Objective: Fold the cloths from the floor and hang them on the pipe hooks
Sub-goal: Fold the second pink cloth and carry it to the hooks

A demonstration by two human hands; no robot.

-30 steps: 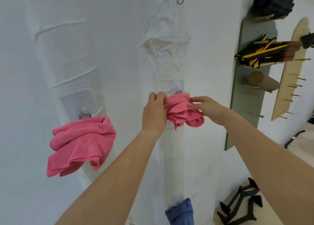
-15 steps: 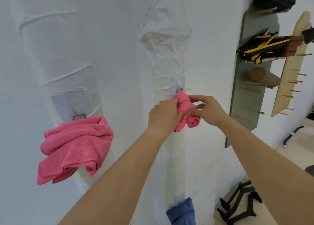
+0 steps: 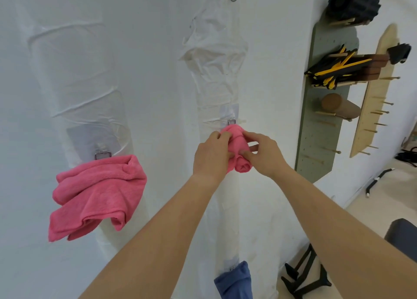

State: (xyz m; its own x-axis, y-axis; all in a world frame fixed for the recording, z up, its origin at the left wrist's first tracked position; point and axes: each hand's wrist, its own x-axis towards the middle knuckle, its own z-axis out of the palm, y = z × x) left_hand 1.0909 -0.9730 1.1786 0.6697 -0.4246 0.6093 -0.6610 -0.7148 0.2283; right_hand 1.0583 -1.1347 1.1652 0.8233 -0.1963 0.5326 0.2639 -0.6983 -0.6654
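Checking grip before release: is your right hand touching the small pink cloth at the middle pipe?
Touching. The head view shows the right hand pinching the pink cloth between thumb and fingertips; the left hand grips its other side.

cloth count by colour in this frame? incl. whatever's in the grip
Pink: 2, the hung pink cloth and the bunched pink cloth, which the left hand and right hand hold.
Blue: 1, the blue cloth at the bottom edge.
Total: 3
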